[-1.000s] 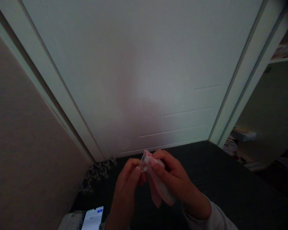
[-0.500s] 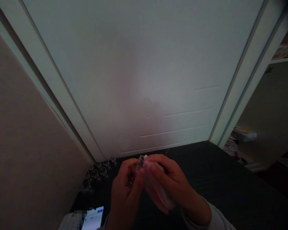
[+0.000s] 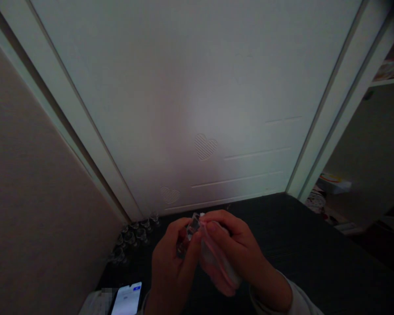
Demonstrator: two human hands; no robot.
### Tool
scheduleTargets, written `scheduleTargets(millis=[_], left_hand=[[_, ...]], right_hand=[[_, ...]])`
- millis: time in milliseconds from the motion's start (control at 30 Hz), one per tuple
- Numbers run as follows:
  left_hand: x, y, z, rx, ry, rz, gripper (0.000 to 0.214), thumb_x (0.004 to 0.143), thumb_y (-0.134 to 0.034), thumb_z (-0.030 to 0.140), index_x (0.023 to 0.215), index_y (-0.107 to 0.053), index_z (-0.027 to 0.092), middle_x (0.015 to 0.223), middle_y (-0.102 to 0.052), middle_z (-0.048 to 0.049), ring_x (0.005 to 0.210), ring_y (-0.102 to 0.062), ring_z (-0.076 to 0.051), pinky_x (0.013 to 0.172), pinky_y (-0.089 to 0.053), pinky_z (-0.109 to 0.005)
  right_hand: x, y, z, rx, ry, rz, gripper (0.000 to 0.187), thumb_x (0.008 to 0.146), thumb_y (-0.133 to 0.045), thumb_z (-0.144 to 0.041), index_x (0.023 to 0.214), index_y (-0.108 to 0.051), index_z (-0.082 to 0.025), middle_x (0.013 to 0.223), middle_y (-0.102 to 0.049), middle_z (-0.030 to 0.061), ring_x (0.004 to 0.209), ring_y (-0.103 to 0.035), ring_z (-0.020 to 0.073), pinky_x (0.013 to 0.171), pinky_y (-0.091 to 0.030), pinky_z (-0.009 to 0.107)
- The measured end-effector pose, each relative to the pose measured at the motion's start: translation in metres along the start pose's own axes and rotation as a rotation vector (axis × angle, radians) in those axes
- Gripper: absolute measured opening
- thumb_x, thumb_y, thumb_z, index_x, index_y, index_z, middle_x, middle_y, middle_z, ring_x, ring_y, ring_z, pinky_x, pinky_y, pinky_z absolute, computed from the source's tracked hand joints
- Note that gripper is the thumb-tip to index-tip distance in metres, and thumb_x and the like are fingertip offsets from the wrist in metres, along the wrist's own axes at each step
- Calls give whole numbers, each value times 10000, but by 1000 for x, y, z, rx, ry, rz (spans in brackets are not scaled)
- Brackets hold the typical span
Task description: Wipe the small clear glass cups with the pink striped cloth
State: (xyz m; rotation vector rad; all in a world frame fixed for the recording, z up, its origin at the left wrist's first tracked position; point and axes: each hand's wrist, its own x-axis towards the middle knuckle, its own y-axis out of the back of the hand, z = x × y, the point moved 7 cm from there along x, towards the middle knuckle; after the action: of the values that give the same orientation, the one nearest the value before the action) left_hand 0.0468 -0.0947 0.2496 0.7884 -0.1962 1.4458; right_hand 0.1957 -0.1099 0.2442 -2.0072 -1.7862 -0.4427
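The head camera shows both hands raised over the dark tabletop (image 3: 282, 236), close together and busy with one small clear glass (image 3: 193, 226). The left hand (image 3: 170, 260) pinches this glass between thumb and curled fingers, which hide much of it. The right hand (image 3: 241, 245) is closed on a pink and white cloth (image 3: 218, 267), bunched under the thumb and pressed against the glass's side nearest that hand, its loose end hanging below.

The work on this piece looks to be under way rather than finished, since cloth and glass are in contact and neither is set down. Whether any cloth reaches inside the glass cannot be told. A cluster of small glasses (image 3: 130, 238) stands at the far left corner; nothing visible settles which of them are done and which are left.

Nearer the person on the left lies a phone (image 3: 128, 299) with its screen lit, beside a pale object (image 3: 93, 302) that is partly blurred out. A white panel (image 3: 184, 87) rises behind the table and a wall (image 3: 29, 175) closes the left side, so the cluster sits in a tight corner. Nothing stands between the hands; the dim light is the main hindrance to judging the glass.
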Motion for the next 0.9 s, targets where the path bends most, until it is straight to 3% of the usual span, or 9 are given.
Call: scheduleTargets(millis=[333, 500, 900], left_hand=[[3, 2, 1, 58, -65, 6, 137, 884, -666, 314, 973, -758, 267, 806, -757, -15, 658, -653, -191, 638, -494, -271], [3, 0, -3, -3, -5, -42, 127, 899, -652, 323, 966, -742, 264, 747, -739, 9, 617, -636, -173, 577, -470, -244], [4, 1, 3, 19, -27, -38, 117, 896, -657, 299, 965, -745, 266, 753, -742, 14, 610, -634, -158, 576, -480, -226]], right_hand=[[1, -2, -4, -109, -8, -27, 188, 910, -632, -309, 839, -762, -193, 790, -767, 45, 717, -684, 179, 669, -532, 280], [1, -3, -3, -59, -28, -23, 163, 880, -660, -310, 810, -750, -193, 757, -749, 36, 665, -660, 167, 619, -514, 264], [0, -3, 7, -3, -152, -140, 190, 905, -609, -344, 937, -731, -202, 798, -697, 19, 691, -595, 157, 631, -462, 259]])
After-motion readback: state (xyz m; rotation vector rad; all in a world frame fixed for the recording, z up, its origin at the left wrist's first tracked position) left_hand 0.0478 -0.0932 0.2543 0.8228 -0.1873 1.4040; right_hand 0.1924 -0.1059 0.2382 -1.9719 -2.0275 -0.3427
